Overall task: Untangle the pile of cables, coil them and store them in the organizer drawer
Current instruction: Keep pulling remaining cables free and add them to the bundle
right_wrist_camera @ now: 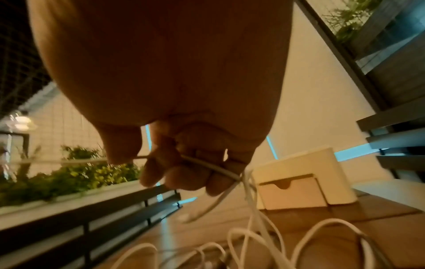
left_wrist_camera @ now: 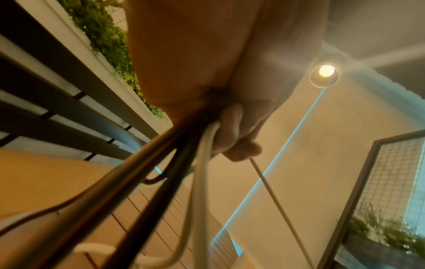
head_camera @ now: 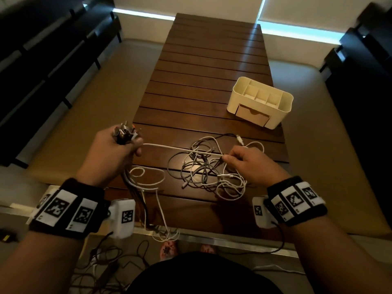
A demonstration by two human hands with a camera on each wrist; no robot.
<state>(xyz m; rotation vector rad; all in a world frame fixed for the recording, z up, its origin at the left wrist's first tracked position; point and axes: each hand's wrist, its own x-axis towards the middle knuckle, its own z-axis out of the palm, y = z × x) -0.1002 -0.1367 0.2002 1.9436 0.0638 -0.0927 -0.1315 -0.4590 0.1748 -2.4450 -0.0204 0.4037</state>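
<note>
Slatted wood table (head_camera: 203, 81), dim light. My left hand (head_camera: 112, 153) fists a bunch of plug ends (head_camera: 125, 132); right hand (head_camera: 250, 164) pinches one white cable (head_camera: 180, 148) taut between them. Tangle (head_camera: 210, 166) still mostly knotted, nothing coiled. Organizer (head_camera: 259, 101) drawer (head_camera: 252, 115) closed.

slatted wood table (head_camera: 212, 66); lit lamp (left_wrist_camera: 326, 70) overhead; plants (right_wrist_camera: 76, 172) behind railing (right_wrist_camera: 96, 218)

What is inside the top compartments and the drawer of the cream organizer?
The top compartments of the organizer that show look empty, though their floors are partly hidden. The drawer is closed, so its inside cannot be seen.
</note>
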